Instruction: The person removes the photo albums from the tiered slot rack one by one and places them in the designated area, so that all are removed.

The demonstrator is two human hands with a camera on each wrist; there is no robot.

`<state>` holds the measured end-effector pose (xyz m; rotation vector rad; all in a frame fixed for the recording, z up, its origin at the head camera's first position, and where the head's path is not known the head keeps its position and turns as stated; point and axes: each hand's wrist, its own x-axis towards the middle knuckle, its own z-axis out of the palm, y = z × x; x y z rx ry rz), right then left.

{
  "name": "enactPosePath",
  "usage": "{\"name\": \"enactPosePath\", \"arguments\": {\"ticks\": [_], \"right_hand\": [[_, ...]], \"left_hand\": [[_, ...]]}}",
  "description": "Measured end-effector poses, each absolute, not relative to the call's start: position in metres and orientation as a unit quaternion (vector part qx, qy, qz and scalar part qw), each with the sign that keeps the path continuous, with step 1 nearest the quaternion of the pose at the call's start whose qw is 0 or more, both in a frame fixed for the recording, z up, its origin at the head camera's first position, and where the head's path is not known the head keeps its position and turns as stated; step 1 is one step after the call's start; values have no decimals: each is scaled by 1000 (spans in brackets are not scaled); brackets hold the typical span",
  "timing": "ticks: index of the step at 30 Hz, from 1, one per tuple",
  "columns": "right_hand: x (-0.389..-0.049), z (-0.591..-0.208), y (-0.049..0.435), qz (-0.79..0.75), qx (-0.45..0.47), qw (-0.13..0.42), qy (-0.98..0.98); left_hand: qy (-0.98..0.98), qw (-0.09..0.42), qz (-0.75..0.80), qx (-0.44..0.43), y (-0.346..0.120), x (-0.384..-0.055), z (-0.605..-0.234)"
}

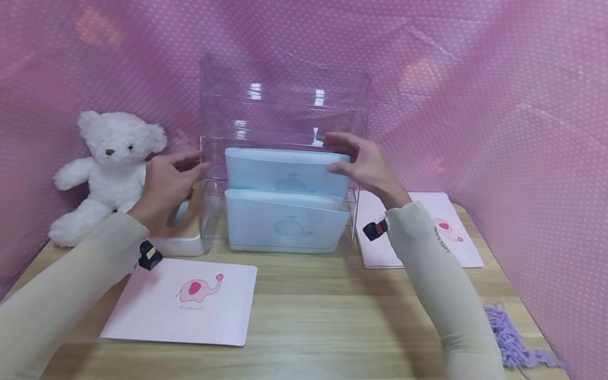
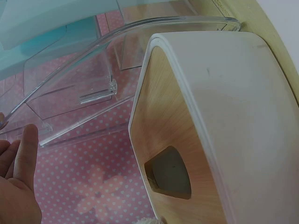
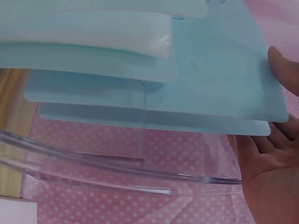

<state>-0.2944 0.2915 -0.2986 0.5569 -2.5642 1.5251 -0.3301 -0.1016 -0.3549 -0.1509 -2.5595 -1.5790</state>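
Observation:
A clear tiered rack (image 1: 283, 116) stands at the table's back, holding a front pale-blue whale booklet (image 1: 258, 219) and a rear one (image 1: 254, 167). My right hand (image 1: 366, 162) is at the rear booklet's right top corner. In the right wrist view its thumb (image 3: 284, 70) lies by the booklet edge, with the other fingers partly hidden behind the corner; no firm pinch shows. My left hand (image 1: 166, 184) is at the rack's left side, its fingers (image 2: 28, 156) extended near the clear edge in the left wrist view; contact is unclear there.
A white teddy bear (image 1: 116, 167) sits at the left. Beside the rack is a white-and-wood box (image 2: 233, 93) with a hole. A pink elephant booklet (image 1: 157, 316) lies in front; more pink booklets (image 1: 427, 204) lie right, and purple yarn (image 1: 510, 341) lies at the right edge.

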Motion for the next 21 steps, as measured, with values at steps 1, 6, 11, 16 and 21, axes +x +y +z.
{"name": "enactPosePath", "arguments": {"ticks": [1, 6, 11, 16, 21], "right_hand": [[-294, -299, 291, 503, 179, 48, -844], [-294, -300, 290, 511, 171, 36, -841], [-292, -300, 287, 524, 187, 33, -830], [-290, -302, 282, 497, 167, 26, -851], [-292, -307, 276, 472, 126, 16, -872]], "left_hand": [[-846, 64, -526, -50, -102, -330, -355], [-845, 58, -529, -47, -101, -330, -356], [-851, 64, -519, -52, -103, -331, -357], [-858, 75, -504, -66, -102, -333, -355], [-858, 72, -504, -64, -103, -332, -353]]}}
